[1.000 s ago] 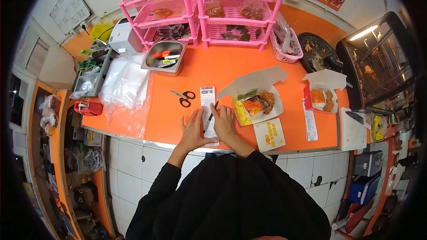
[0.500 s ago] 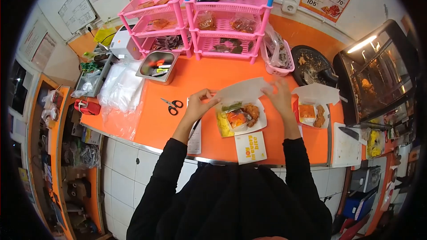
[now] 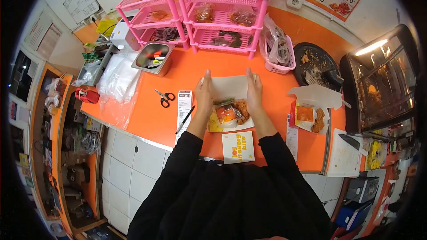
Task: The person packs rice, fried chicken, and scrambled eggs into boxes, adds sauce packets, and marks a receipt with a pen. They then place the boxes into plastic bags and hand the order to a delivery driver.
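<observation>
An opened cardboard food box (image 3: 229, 88) stands on the orange counter in front of me, its pale lid raised at the back. My left hand (image 3: 204, 95) grips the lid's left side and my right hand (image 3: 255, 94) grips its right side, thumbs pointing up. Inside are fried chicken (image 3: 243, 111), a clear-wrapped packet with orange contents (image 3: 226, 114), something green behind and yellow food (image 3: 215, 123) at the left. The box's printed front flap (image 3: 238, 146) lies folded out toward me. A black pen (image 3: 185, 120) rests on a paper receipt (image 3: 183, 106) left of my left hand.
A second open food box (image 3: 307, 113) sits at the right, a receipt (image 3: 292, 140) beside it. Scissors (image 3: 164, 98), a metal tray of markers (image 3: 153, 60) and plastic bags (image 3: 118, 78) lie left. Pink racks (image 3: 222, 18) stand behind; a knife (image 3: 349, 141) lies right.
Both hands have come closer together onto the lid's sides, and the lid stands narrower and more upright between them. The view has shifted slightly.
</observation>
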The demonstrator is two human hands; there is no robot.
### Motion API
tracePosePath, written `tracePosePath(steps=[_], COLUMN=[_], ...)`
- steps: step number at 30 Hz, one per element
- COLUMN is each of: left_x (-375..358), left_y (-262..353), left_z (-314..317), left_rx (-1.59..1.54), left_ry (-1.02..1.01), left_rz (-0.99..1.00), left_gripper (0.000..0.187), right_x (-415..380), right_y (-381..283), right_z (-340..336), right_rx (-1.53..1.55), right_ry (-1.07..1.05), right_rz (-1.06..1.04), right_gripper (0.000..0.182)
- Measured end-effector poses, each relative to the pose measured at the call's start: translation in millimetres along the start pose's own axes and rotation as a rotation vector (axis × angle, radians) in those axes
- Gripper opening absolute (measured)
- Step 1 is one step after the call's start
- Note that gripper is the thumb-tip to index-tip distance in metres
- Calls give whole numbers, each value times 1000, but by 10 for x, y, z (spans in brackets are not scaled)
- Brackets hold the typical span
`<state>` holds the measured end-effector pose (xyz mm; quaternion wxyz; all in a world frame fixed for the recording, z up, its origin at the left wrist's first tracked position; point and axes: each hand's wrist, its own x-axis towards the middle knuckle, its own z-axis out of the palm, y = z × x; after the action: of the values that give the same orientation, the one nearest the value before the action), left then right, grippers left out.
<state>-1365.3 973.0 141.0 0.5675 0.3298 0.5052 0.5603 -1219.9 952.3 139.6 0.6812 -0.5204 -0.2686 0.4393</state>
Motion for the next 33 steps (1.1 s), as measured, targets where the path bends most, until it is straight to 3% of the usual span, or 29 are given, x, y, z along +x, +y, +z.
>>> tracePosePath(steps=[2,4,5,7,8,12,14,18,20,22,24,26,27,29,33], left_x=[15,84,108,37,61,-321,-539,-675,-656,-733,-777,-741,-745,-779,-866], left_y=[82,42,57,94,25,-103,-280,-525,-526,-253,-53,12,61,176,105], left_z=[-55,-167,-240,-441,-555,-872,-971,-1037,-1050,-886,-730,-668,-633,-544,-534], left_rx=[59,94,89,285,239,422,417,132,153,154,199,271,270,333,307], left_ry=[-9,-111,-109,-337,-416,-561,-514,-658,-637,-631,-559,-494,-490,-417,-332], left_rz=[13,385,394,203,110,226,226,-5,-50,-92,-111,-103,-105,-192,-132], left_gripper=[34,23,23,16,13,10,12,24,30,46,47,46,46,48,51], right_x=[39,38,51,72,78,-90,-279,-535,-577,-535,-478,-384,-345,-271,-379], right_y=[-55,-114,-142,-128,-115,-20,87,396,450,319,120,-96,-149,-238,-245], right_z=[-84,-215,-287,-478,-585,-986,-1110,-1341,-1338,-1237,-1145,-1081,-1051,-992,-1019], right_rx=[-37,-93,-154,-140,-121,-231,-377,-295,-94,-132,-165,-623,-623,-601,-524], right_ry=[-162,-242,-314,-384,-449,-680,-739,-705,-606,-630,-644,-657,-660,-620,-669], right_rz=[-117,-102,-80,-7,63,195,-282,-53,230,145,62,-45,-43,207,145], right_gripper=[25,24,23,20,18,20,24,26,37,40,44,43,43,40,42])
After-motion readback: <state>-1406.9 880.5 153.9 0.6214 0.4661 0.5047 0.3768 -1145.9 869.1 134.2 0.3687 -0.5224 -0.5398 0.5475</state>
